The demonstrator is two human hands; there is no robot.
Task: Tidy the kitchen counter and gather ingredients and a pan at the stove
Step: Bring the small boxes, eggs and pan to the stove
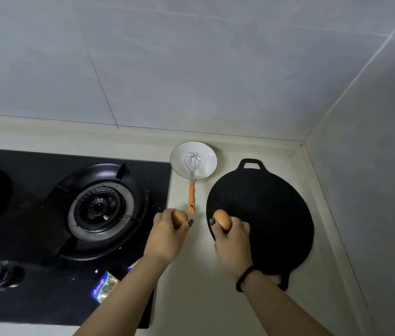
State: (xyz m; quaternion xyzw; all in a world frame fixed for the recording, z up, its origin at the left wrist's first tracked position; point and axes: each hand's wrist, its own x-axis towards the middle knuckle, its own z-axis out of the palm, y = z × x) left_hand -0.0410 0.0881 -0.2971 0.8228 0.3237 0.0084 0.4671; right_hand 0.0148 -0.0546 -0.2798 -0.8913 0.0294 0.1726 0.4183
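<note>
A smooth brown egg [180, 217] is gripped in the left hand [167, 235], another egg [223, 219] in the right hand [234, 247], above the pale worktop [191, 299]. Behind, a wire whisk [192, 170] rests in a round white bowl [206, 154], beside a flat black speckled griddle pan [271, 214] and glossy gas stove [46, 238].

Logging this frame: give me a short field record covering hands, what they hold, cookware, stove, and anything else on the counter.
left hand: grips a brown egg, above the stove's right edge
right hand: grips a second brown egg, over the pan's left rim
pan: flat, black, two loop handles, on the counter right of the stove
bowl: white, by the back wall, whisk resting in it, orange handle pointing toward the person
stove: black gas hob, burner bare, no flame visible
other: foil-wrapped packet on the stove's front edge
</note>
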